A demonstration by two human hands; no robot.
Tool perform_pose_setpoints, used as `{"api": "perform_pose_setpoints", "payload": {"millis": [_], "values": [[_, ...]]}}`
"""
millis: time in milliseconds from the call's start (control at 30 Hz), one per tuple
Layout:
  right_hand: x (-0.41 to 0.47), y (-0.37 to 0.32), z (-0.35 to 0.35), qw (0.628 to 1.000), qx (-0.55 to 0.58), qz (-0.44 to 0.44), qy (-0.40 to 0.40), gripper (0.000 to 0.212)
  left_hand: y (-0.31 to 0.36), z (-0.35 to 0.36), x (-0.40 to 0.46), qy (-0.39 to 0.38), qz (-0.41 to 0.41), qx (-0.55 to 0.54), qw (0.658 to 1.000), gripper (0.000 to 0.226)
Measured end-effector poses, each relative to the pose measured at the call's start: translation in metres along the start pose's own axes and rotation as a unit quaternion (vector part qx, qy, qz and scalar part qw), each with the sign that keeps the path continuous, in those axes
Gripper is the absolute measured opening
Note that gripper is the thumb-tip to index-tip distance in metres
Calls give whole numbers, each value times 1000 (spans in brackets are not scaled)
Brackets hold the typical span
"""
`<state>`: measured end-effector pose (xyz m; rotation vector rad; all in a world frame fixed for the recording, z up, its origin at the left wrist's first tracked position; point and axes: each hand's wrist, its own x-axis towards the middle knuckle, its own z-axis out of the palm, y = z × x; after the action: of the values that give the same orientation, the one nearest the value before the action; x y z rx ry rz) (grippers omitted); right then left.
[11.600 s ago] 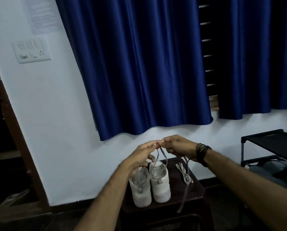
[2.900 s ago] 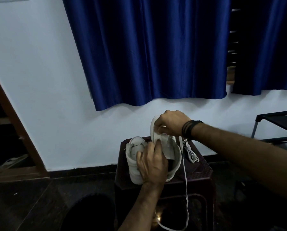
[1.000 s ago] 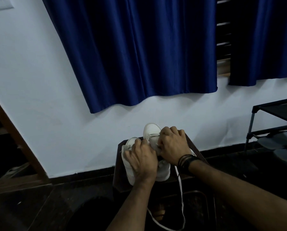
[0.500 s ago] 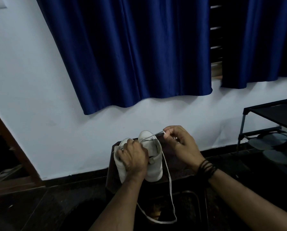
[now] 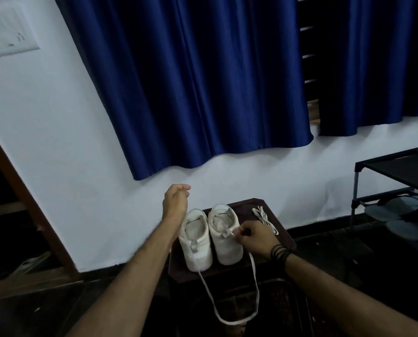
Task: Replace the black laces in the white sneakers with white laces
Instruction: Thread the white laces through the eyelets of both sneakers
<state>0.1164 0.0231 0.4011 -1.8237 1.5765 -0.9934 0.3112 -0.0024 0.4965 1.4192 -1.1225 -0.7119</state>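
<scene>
We see 2 sneakers (image 5: 210,237) side by side on a dark stool (image 5: 279,229), toes toward us, near its front edge. L hand (image 5: 175,203) is raised above the stool's back-left corner, fingers curled tight; can't tell if it holds anything. R hand (image 5: 256,237) sits by the right shoe, fingertips pinching the white lace (image 5: 230,310) at an eyelet. The lace loops down over the front edge. A spare lace (image 5: 264,218) lies bundled at back right. Rack (image 5: 395,190) well apart, right.
</scene>
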Motion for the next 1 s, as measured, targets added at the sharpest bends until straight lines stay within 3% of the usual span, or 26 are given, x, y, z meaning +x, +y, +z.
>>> {"api": "perform_pose_setpoints", "payload": {"millis": [67, 167, 233, 333, 400, 500, 567, 633, 733, 833, 933, 1000], "values": [[-4, -7, -2, 999, -15, -14, 31, 11, 11, -10, -6, -54, -19, -42, 997, 28], [-9, -32, -10, 990, 60, -107, 76, 33, 24, -12, -16, -134, -36, -98, 985, 32], [-13, -55, -17, 984, 112, -137, 15, 41, 32, -9, -23, -186, -30, -133, 973, 33], [-14, -78, -20, 958, 229, -82, -151, 56, 44, -4, -32, -247, 6, -137, 959, 34], [-14, -84, -21, 942, 276, -66, -182, 55, 53, -3, -35, -274, 35, -111, 955, 34], [-10, -83, -29, 937, 301, -85, -159, 16, 62, -6, -37, -283, 71, -45, 955, 34], [-7, -78, -37, 933, 329, -89, -115, 19, 66, -8, -38, -269, 89, 22, 959, 34], [-6, -72, -49, 953, 279, -104, -51, 26, 65, -10, -38, -262, 97, 52, 959, 34], [-10, -67, -67, 973, 206, -105, 2, 25, 63, -7, -41, -263, 90, -2, 961, 36], [-13, -65, -71, 970, 217, -110, -20, 8, 67, 5, -48, -284, 73, -85, 952, 37], [-16, -71, -68, 968, 206, -114, -87, 34, 77, 19, -57, -315, 94, -109, 938, 39], [-17, -80, -69, 948, 269, -109, -131, 36, 86, 25, -60, -300, 117, -81, 943, 39]]}}
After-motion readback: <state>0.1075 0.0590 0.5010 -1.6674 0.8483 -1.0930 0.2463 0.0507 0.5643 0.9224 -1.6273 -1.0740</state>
